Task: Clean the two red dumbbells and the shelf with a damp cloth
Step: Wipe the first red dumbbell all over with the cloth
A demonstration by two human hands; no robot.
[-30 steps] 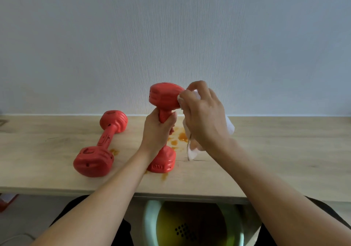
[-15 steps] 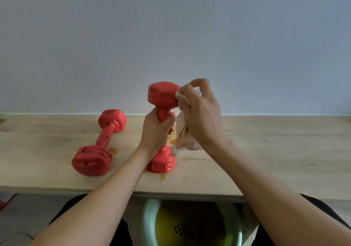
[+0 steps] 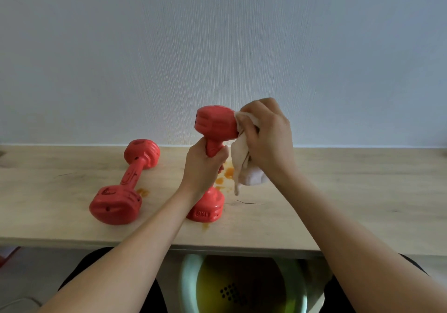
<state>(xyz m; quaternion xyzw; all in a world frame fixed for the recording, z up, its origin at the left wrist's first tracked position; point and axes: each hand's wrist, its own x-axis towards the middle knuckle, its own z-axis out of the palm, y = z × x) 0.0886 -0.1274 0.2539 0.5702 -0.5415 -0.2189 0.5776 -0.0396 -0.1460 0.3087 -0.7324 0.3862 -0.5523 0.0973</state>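
One red dumbbell (image 3: 215, 124) stands upright on the wooden shelf (image 3: 338, 191), its lower head resting on the board. My left hand (image 3: 205, 165) grips its handle. My right hand (image 3: 266, 136) holds a white cloth (image 3: 244, 160) pressed against the right side of the upper head; the cloth's loose end hangs down, stained orange. The second red dumbbell (image 3: 125, 182) lies on its side to the left, with dark marks on it. Orange stains (image 3: 227, 173) spot the shelf behind and beside the upright dumbbell.
A pale wall rises right behind the shelf. Below the shelf's front edge sits a light green basin (image 3: 242, 286) holding yellowish water. A smaller orange spot (image 3: 143, 192) lies by the lying dumbbell. Dark trousers show at the bottom.
My right hand has slid the cloth round the upper head's right side, and the hanging cloth end has swung. The left hand and both dumbbells stay put.
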